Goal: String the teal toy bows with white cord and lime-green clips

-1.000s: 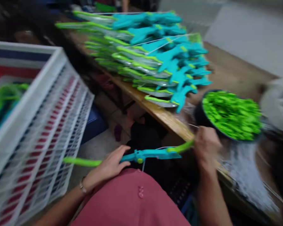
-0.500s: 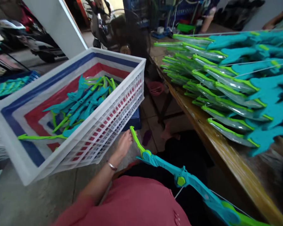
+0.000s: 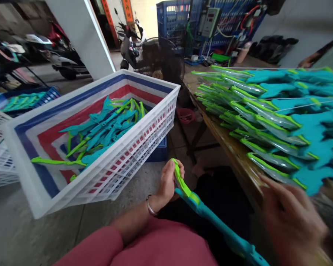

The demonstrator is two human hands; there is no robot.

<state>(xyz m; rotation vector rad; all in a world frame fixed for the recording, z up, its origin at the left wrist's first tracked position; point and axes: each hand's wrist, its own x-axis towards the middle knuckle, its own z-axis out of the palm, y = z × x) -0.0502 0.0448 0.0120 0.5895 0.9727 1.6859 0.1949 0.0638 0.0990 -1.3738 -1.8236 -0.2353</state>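
Observation:
My left hand (image 3: 168, 181) is closed around the green tip of a toy bow (image 3: 224, 225), a teal limb with green end pieces. The bow slants down across my lap, and its lower end runs out of the bottom of the picture. By the table edge, my right hand (image 3: 294, 218) is blurred by motion, with its fingers partly bent. It is apart from the visible part of the bow, and whether it holds anything does not show. Beyond it lies a stack of toy bows (image 3: 283, 129), with green limbs, clear plastic parts and white strings.
A white basket (image 3: 144, 151) with a striped liner stands at left, holding a jumble of teal and green bow parts (image 3: 105, 129). The wooden table edge (image 3: 227, 147) runs along the right. A fan (image 3: 163, 61), a pink bowl (image 3: 185, 115) and a scooter (image 3: 129, 50) are behind.
My left hand has moved right and closed around the bow's green tip. My right hand has come into view at lower right. The view has tilted up slightly.

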